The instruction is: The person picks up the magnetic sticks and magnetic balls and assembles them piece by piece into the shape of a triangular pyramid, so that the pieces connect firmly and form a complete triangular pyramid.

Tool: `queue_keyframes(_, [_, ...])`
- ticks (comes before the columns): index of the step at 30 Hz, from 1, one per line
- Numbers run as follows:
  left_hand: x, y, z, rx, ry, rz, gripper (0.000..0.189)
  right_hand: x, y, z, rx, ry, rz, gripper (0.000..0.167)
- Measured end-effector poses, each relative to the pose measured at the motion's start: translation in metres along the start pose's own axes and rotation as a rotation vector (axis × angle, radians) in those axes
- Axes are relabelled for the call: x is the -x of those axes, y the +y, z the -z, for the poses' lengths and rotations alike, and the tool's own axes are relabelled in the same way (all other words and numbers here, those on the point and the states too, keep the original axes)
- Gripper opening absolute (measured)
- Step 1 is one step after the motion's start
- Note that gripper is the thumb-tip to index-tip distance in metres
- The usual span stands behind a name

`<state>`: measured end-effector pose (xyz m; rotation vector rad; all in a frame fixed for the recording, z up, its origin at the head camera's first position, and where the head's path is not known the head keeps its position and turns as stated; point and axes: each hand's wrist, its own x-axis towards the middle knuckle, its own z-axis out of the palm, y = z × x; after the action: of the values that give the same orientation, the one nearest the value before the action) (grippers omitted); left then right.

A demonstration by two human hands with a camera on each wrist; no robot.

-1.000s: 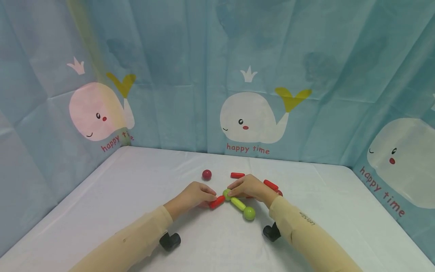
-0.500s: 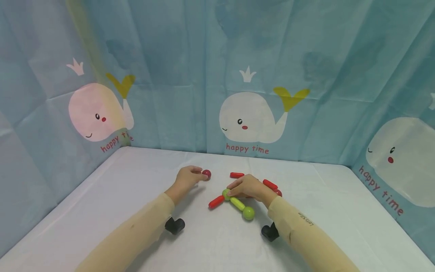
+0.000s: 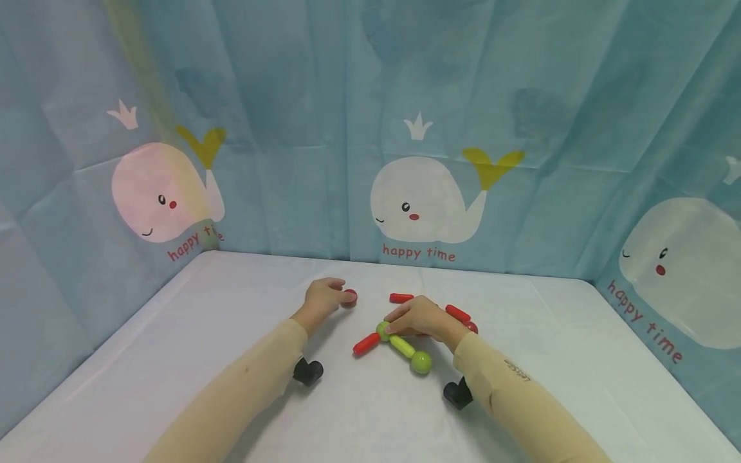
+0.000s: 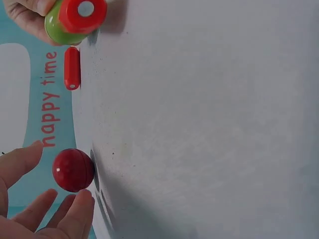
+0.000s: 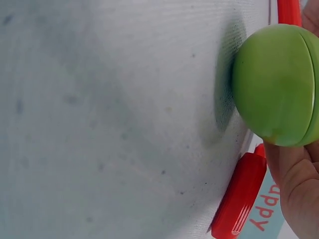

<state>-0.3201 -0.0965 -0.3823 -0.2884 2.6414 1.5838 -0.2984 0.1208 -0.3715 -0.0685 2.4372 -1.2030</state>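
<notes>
My left hand reaches to a dark red ball. In the left wrist view its thumb and fingers are spread on either side of this ball, with gaps showing around it. My right hand pinches a green ball at the table. From that ball a red rod points toward the near left, and a yellow-green rod leads to a second green ball. The red rod's end, with a silvery disc, faces the left wrist camera.
Loose red rods lie beyond my right hand, one at the back and another farther right. A red ball sits partly behind my right wrist. The white table meets a blue whale-print curtain.
My left hand has left the red rod and moved away to the dark red ball at the back. The right hand stays on the green ball.
</notes>
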Motion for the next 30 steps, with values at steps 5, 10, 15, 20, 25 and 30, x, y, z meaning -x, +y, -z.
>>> queue_keyframes(5, [-0.003,0.001,-0.002,-0.015,-0.002,-0.005,0.047,-0.001,0.000,-0.002,-0.004,-0.004,0.001,0.026])
queue_keyframes(10, [-0.006,0.001,-0.003,-0.037,-0.016,0.007,0.031,-0.002,0.001,-0.003,-0.004,-0.009,0.005,0.028])
queue_keyframes(15, [-0.002,0.000,-0.001,-0.089,-0.036,-0.021,0.024,-0.001,0.001,-0.003,-0.003,-0.012,0.010,0.028])
queue_keyframes(20, [0.008,-0.007,0.005,-0.146,-0.069,-0.060,0.023,-0.001,0.001,-0.002,0.009,-0.018,0.016,0.027])
queue_keyframes(25, [0.021,-0.012,0.015,-0.193,-0.138,-0.075,0.023,-0.001,0.001,0.000,0.011,-0.018,0.017,0.028])
queue_keyframes(30, [0.038,-0.014,0.021,-0.251,-0.203,-0.073,0.024,0.001,0.002,0.000,0.002,-0.008,0.003,0.028])
